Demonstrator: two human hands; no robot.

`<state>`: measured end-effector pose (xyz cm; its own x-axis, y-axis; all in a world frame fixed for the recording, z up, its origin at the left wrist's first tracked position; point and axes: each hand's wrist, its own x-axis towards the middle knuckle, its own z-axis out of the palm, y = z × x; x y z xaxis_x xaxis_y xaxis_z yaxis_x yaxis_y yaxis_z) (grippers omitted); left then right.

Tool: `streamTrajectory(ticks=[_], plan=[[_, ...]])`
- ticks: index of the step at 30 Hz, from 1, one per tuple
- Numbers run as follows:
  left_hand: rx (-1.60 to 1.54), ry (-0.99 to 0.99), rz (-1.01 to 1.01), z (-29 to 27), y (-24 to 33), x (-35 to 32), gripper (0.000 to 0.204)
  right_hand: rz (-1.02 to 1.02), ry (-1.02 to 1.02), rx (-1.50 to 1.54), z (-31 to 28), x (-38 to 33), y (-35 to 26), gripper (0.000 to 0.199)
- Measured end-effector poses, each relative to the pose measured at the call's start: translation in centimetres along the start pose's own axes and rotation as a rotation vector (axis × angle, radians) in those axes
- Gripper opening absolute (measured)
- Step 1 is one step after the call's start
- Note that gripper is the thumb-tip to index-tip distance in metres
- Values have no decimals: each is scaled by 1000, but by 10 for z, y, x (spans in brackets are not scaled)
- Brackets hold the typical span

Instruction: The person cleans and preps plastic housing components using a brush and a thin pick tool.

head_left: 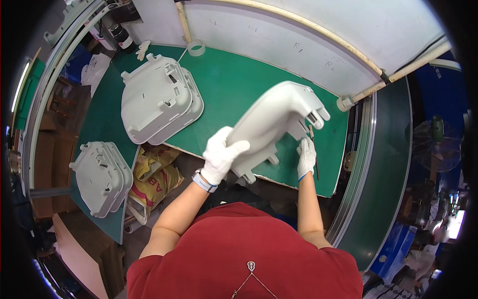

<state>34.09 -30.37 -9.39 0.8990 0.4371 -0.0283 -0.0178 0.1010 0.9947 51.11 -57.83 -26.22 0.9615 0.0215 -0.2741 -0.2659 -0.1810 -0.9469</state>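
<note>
A large light-grey moulded plastic cover (pixel 266 117) is held up, tilted, over the green table. My left hand (pixel 219 155), in a white glove, grips its near left edge, thumb over the surface. My right hand (pixel 306 155), also gloved, is closed close to the tabs on the cover's right side. Whatever its fingers hold is hidden. A thin dark rod-like tool (pixel 317 169) shows beside that hand; a tan piece (pixel 311 131) shows just above the fingers. I cannot tell whether they are one thing, or whether the hand holds them.
Stacked grey covers (pixel 157 99) lie at the table's left, and another stack (pixel 102 179) on a lower left surface. A tape roll (pixel 196 48) and a white glove (pixel 143 50) lie at the back. Yellow bags (pixel 162 184) sit below. A pipe (pixel 318 32) crosses the back panel.
</note>
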Motion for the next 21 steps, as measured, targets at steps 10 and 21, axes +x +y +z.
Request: streamTrajectory(ticks=[10, 21], plan=[[-888, 233, -174, -103, -24, -12, 37, 159, -567, 601, 46, -24, 8, 74], [-891, 206, 15, -323, 40, -13, 33, -128, -699, -33, 241, -74, -144, 87]])
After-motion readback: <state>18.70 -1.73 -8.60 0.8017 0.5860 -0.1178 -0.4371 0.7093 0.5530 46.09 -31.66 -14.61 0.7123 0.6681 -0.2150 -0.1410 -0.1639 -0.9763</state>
